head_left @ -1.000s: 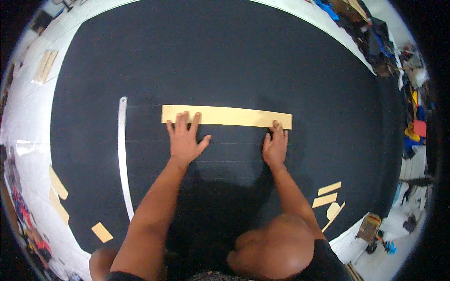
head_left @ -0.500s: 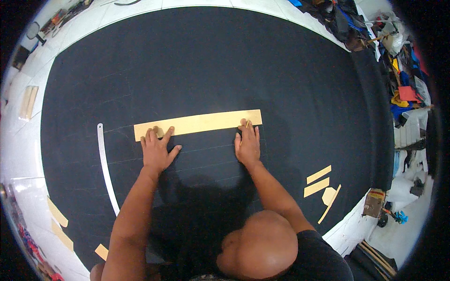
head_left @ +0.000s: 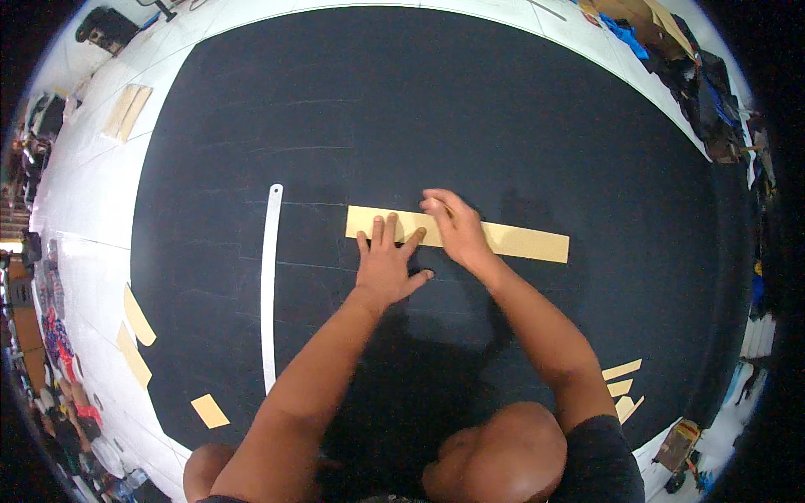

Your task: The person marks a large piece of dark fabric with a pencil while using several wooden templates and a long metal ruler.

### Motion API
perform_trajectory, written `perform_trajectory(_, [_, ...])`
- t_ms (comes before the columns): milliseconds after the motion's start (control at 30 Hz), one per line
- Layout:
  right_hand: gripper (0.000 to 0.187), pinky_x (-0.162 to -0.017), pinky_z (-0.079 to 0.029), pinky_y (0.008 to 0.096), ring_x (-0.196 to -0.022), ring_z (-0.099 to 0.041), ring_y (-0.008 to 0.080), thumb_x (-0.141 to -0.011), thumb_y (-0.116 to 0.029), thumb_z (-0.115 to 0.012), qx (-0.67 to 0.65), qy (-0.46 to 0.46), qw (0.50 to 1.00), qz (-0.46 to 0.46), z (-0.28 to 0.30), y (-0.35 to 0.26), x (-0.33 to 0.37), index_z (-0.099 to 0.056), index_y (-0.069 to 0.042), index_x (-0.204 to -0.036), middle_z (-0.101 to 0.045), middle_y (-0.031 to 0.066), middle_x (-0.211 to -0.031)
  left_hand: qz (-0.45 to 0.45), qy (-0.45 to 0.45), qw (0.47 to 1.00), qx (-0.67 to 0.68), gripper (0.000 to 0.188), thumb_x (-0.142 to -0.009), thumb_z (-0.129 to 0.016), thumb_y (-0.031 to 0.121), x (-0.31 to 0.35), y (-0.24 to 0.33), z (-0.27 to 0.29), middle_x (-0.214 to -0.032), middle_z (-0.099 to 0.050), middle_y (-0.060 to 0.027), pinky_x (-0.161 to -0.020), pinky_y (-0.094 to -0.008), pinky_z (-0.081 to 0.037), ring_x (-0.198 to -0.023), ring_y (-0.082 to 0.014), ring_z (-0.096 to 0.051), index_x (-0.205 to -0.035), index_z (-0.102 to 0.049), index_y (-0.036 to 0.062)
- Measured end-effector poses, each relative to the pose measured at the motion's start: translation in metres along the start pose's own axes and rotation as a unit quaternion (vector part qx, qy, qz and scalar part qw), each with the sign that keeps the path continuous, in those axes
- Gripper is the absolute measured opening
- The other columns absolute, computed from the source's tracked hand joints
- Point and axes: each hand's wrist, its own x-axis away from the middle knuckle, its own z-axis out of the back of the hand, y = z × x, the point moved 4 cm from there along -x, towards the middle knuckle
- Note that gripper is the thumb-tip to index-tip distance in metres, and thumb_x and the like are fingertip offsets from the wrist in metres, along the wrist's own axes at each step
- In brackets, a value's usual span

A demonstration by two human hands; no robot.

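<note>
Black cloth (head_left: 503, 109) covers the broad work surface, with thin pale lines drawn across it. A long tan card strip (head_left: 528, 241) lies on the cloth, tilted slightly down to the right. My left hand (head_left: 387, 264) presses it near its left end, fingers spread flat. Over the strip's middle, my right hand (head_left: 464, 232) is closed in a writing grip, fingertips at the far edge. Between its fingers shows a thin yellowish pencil-like stick (head_left: 453, 213); its tip is hard to make out. A white metal ruler (head_left: 269, 285) lies left of my left hand.
Small tan card pieces (head_left: 622, 369) lie at the right, partly behind my right arm. Another card piece (head_left: 210, 411) is at the lower left, and longer card pieces (head_left: 138, 314) rest along the left edge. Piled materials (head_left: 713, 92) stand at the far right.
The view has turned and shifted. My right hand has moved from the strip's right end to its middle, at the far edge. My left hand stays pressed near the left end.
</note>
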Motion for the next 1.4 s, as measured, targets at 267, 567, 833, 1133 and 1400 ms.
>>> perform_trajectory(267, [0.030, -0.092, -0.056, 0.0392, -0.103, -0.072, 0.0296, -0.103, -0.024, -0.061, 0.043, -0.101, 0.994, 0.020, -0.099, -0.030, -0.041, -0.070, 0.000, -0.119, -0.075, 0.0161, -0.111, 0.011, -0.030, 0.998, 0.049, 0.092, -0.084, -0.069, 0.060, -0.001, -0.004, -0.013, -0.162, -0.037, -0.0193, -0.120, -0.0732, -0.011, -0.153, -0.0456, -0.022, -0.159, -0.036, 0.0179])
perform_trajectory(567, [0.027, -0.089, -0.056, 0.0410, -0.100, -0.074, 0.0312, -0.102, -0.023, -0.061, 0.091, -0.091, 0.992, -0.003, -0.102, -0.035, -0.044, -0.071, -0.002, -0.115, -0.076, 0.0170, -0.108, 0.016, -0.014, 0.998, 0.058, 0.096, -0.082, -0.070, 0.060, 0.000, -0.008, -0.017, -0.165, -0.029, -0.0210, -0.120, -0.0732, -0.010, -0.154, -0.0467, -0.017, -0.160, -0.034, 0.0183])
perform_trajectory(833, [0.026, -0.087, -0.055, 0.0456, -0.098, -0.071, 0.0384, -0.101, -0.023, -0.058, 0.153, -0.102, 0.981, 0.053, -0.092, -0.033, -0.048, -0.069, -0.001, -0.110, -0.074, 0.0186, -0.107, 0.011, -0.021, 0.998, 0.055, 0.096, -0.080, -0.073, 0.059, -0.001, -0.010, -0.018, -0.164, -0.028, -0.0241, -0.119, -0.0742, -0.010, -0.153, -0.0494, -0.017, -0.159, -0.037, 0.0175])
perform_trajectory(1133, [0.021, -0.089, -0.053, 0.0492, -0.102, -0.067, 0.0428, -0.099, -0.020, -0.057, 0.174, 0.001, 0.985, 0.015, 0.018, 0.015, 0.009, -0.067, -0.002, -0.107, -0.071, 0.0218, -0.106, -0.002, 0.020, 0.999, 0.039, 0.088, -0.079, -0.075, 0.060, -0.003, 0.000, -0.009, -0.163, -0.024, -0.0282, -0.117, -0.0748, -0.014, -0.152, -0.0509, -0.019, -0.155, -0.046, 0.0249])
perform_trajectory(1400, [0.023, -0.086, -0.055, 0.0454, -0.096, -0.070, 0.0405, -0.102, -0.022, -0.059, 0.141, 0.104, 0.977, -0.123, 0.114, 0.057, 0.053, -0.066, -0.002, -0.109, -0.073, 0.0214, -0.102, 0.004, 0.007, 0.999, -0.032, 0.087, -0.083, -0.069, 0.066, -0.003, 0.004, -0.006, -0.163, -0.027, -0.0275, -0.116, -0.0738, -0.019, -0.151, -0.0496, -0.022, -0.157, -0.043, 0.0274])
